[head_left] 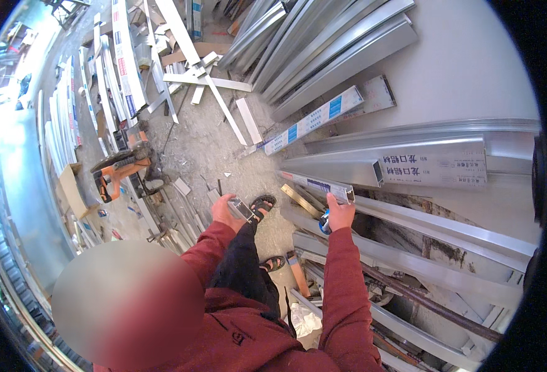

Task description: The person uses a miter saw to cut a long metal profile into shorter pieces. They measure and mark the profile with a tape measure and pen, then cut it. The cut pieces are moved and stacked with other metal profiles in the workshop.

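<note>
My left hand (227, 212) is closed around a length of aluminium profile (244, 209), its hollow cut end facing me just above my foot. In my right hand (340, 214) is a small blue and black object (325, 222) that looks like a tape measure, mostly hidden by the fingers. The thumb of that hand lies at the open end of another silver profile (323, 185), which has a printed film on its side and leans with the stock on the right.
Long profiles (434, 162) lean against the white wall at the right. An orange cut-off saw (122, 170) stands on the floor at the left, near stacked strips (125, 62). Offcuts (208, 80) lie crossed ahead. A brown-handled tool (298, 273) is beside my foot.
</note>
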Tool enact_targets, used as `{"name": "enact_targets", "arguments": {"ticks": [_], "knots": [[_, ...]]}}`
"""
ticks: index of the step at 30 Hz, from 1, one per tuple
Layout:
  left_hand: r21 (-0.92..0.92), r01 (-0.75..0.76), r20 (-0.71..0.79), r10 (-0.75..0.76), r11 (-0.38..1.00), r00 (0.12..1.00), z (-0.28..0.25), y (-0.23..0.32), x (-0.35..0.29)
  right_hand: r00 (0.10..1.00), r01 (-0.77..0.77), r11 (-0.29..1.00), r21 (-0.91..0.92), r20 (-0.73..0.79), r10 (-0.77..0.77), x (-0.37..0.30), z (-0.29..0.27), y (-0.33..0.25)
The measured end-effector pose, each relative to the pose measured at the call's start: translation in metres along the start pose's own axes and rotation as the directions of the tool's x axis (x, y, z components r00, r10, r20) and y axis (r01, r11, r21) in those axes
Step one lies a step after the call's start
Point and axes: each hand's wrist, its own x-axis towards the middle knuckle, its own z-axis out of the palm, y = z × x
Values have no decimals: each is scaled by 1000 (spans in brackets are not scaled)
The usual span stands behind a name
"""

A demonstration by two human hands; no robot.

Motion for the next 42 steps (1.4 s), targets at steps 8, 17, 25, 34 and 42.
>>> {"name": "enact_targets", "arguments": {"ticks": [8,17,25,34,42], "knots": [[-21,31,25,-31,999,999,-6,-8,-1,996,86,995,-57,-16,-87,-5,-17,-89],[47,-34,-141,40,998,989,-37,-7,22,956,272,962,30,-122,-267,18,-42,-191],[90,-35,-261,57,995,964,-27,-33,84,961,252,968,-3,-119,-250,78,7,-217],[-480,369,67,-386,796,920,-12,-106,174,980,195,980,-35,29,-195,222,116,-188],[-323,369,63,-369,871,927,-24,-128,209,985,168,974,-152,62,-160,292,155,-198]]}}
